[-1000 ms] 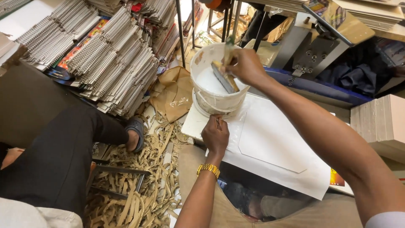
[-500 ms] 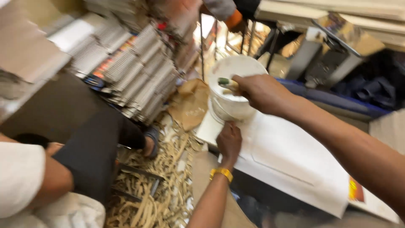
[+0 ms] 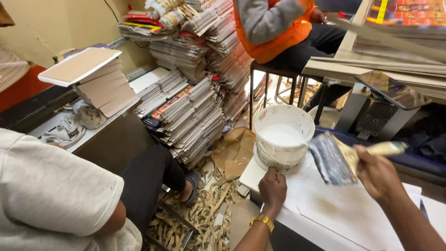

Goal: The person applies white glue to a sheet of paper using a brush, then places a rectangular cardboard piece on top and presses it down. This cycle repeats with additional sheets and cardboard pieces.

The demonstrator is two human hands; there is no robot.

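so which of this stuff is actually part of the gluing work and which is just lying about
In use:
- right hand gripping a wide brush
- left hand at the base of the white bucket of white paste
- white sheet under them

Lying about:
- stacks of spiral-bound books
- paper strips on the floor
- pile of boards
- crumpled brown paper

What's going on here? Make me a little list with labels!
Left hand: steadies the base of the white bucket
Right hand: holds a wide brush beside the bucket
Bucket contents: white paste
Under the bucket: white sheet
Floor: paper strips
Left of bucket: stacks of spiral notebooks
Nearby: two other seated people
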